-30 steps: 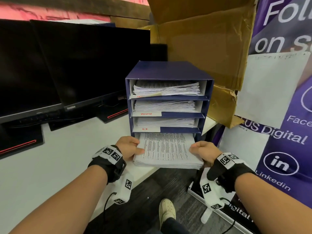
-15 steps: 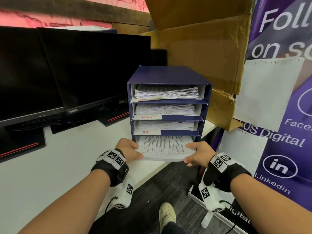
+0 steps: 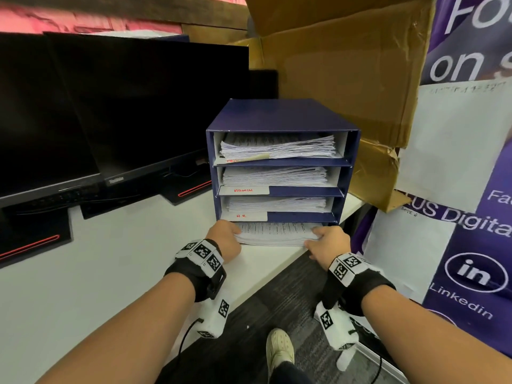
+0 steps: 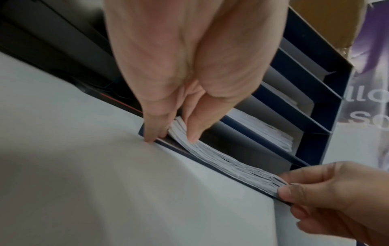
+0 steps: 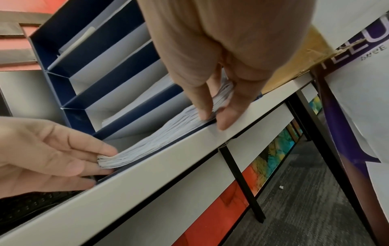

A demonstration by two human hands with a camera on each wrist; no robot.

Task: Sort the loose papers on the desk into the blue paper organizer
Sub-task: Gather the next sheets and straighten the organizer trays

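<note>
The blue paper organizer (image 3: pixel 277 115) stands on the white desk (image 3: pixel 97 273) near its front edge. Its three upper shelves hold paper stacks; two carry labels reading ADMIN and HR. A thick paper stack (image 3: pixel 277 234) lies mostly inside the bottom slot, with only its near edge sticking out. My left hand (image 3: pixel 224 239) pinches the stack's left corner and my right hand (image 3: pixel 327 242) pinches its right corner. The left wrist view shows the left hand (image 4: pixel 172 136) pinching the fanned sheets (image 4: pixel 221 159). In the right wrist view my right hand (image 5: pixel 214 118) grips the other end of the stack (image 5: pixel 164 138).
Dark monitors (image 3: pixel 124 112) line the desk's left and back. A large cardboard box (image 3: pixel 346 65) stands behind and right of the organizer. A purple banner (image 3: pixel 471 245) with white sheets taped on closes off the right side. The desk edge runs just under my right hand.
Both hands have moved forward and slid the paper stack from the desk edge deep into the organizer's bottom slot.
</note>
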